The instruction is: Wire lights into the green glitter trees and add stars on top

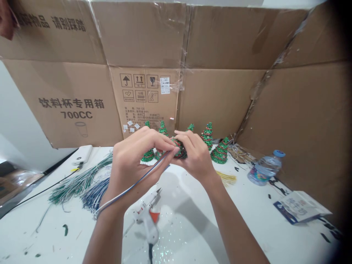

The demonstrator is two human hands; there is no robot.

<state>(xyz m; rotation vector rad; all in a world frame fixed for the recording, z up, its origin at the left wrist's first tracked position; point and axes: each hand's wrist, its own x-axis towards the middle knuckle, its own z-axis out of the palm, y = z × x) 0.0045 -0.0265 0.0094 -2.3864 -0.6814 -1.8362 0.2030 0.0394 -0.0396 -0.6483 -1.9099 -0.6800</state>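
Observation:
Close together in the middle, my two hands meet at a small green Christmas tree ornament [180, 148] with reddish trim, mostly covered by fingers. The fingertips of my left hand [134, 157] pinch a blue and white cord [134, 186] against the ornament. That cord trails back across the wrist. My right hand [195, 152] is closed around the ornament from the right. Behind the hands stand several glittery green Christmas trees [220, 151] with red garlands. Below lies a white glue gun [148, 218] with an orange trigger, on the table.
Bundles of green cords [77, 179] and blue cords [95, 193] lie left, beside a white device [82, 154]. Yellow cords [227, 178], a water bottle [265, 168] and a printed packet [301, 206] are right. Cardboard walls [220, 95] enclose the back. Another person's hand [6, 20] shows top left.

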